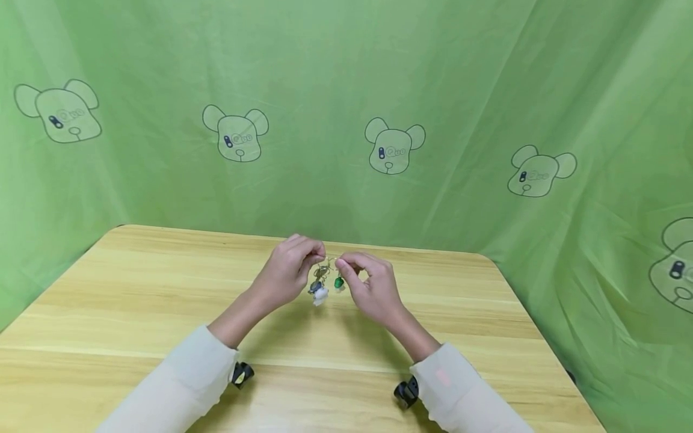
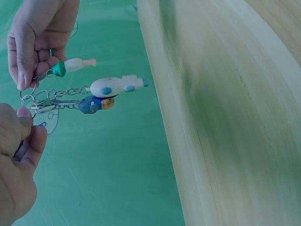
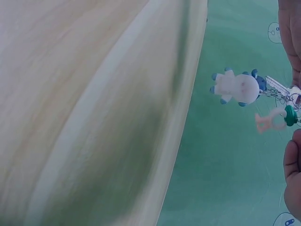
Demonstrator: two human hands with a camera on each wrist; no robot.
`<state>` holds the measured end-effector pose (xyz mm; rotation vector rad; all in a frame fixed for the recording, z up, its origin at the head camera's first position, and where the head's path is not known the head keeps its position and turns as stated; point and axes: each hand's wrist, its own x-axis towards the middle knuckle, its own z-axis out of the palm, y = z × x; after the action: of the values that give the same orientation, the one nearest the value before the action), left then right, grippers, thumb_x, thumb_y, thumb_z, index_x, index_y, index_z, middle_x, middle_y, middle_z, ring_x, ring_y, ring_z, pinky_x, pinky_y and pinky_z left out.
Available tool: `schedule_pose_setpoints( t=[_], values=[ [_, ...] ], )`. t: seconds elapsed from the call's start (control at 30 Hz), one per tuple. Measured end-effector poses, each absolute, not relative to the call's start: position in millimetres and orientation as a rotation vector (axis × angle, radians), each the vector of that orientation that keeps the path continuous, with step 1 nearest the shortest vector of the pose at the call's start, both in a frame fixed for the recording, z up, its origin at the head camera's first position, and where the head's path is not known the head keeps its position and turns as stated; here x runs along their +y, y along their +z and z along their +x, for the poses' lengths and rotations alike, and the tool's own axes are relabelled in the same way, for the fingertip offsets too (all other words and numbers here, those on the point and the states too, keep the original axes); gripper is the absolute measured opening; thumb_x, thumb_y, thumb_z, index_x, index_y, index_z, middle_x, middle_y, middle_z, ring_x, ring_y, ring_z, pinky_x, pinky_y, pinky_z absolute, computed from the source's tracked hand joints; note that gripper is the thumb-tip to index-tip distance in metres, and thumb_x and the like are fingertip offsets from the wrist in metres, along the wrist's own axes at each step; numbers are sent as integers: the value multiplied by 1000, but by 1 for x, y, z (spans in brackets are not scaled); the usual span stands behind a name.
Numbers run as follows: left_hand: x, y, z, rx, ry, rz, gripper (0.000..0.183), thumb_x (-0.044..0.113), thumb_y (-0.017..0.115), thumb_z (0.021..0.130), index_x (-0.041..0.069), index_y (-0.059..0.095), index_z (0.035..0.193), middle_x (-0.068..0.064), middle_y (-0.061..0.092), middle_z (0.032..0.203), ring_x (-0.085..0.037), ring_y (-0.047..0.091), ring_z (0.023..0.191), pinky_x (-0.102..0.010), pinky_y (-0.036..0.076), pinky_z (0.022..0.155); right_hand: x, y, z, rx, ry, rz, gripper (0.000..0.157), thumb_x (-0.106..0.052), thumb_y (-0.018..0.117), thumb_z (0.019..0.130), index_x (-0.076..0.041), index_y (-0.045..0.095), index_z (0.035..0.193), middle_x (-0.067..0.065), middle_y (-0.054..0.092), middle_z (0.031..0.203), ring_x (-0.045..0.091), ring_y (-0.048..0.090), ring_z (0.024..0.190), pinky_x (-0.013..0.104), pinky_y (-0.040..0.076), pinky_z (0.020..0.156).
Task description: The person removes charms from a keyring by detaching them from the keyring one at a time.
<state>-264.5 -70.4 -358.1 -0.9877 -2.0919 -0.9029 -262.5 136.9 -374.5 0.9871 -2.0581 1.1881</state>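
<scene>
Above the table, my left hand (image 1: pixel 284 270) pinches a key ring (image 2: pixel 28 100) between thumb and fingers. Facing it, my right hand (image 1: pixel 376 285) pinches the ring end of a short chain that carries a small charm (image 1: pixel 338 282) with a green top and a pale body. From the key ring dangle metal keys (image 2: pixel 56 104), a white cow-like charm (image 3: pixel 235 87) with blue patches, and a dark blue charm (image 2: pixel 94 104). In the left wrist view the rings meet between both thumbs; whether they are linked cannot be made out.
A light wooden table (image 1: pixel 325 385) lies beneath both hands. Green cloth (image 1: pixel 314 72) printed with bear heads hangs behind it and along the sides. Black wrist devices (image 1: pixel 406 392) sit at both cuffs.
</scene>
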Motion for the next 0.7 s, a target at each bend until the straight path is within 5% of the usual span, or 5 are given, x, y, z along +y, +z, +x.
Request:
schedule_pose_setpoints(
  t=[0.5,0.7],
  values=[
    [-78,-359,-264,-2257,-1454,-872,8,-1,66,96,1,66,89,-8,67,82,-18,62,75,-29,58,69,137,-368,-258,-2177,1235,931,10,-12,70,98,-9,79,97,-2,73,79,9,66,70,28,57,66],
    [-79,-360,-265,-2255,-1628,-866,9,1,65,97,3,66,89,-5,65,80,-18,57,69,-24,50,59,135,-367,-258,-2188,1238,955,10,-11,70,98,-7,79,97,3,74,80,10,66,72,31,57,66]
  ],
)
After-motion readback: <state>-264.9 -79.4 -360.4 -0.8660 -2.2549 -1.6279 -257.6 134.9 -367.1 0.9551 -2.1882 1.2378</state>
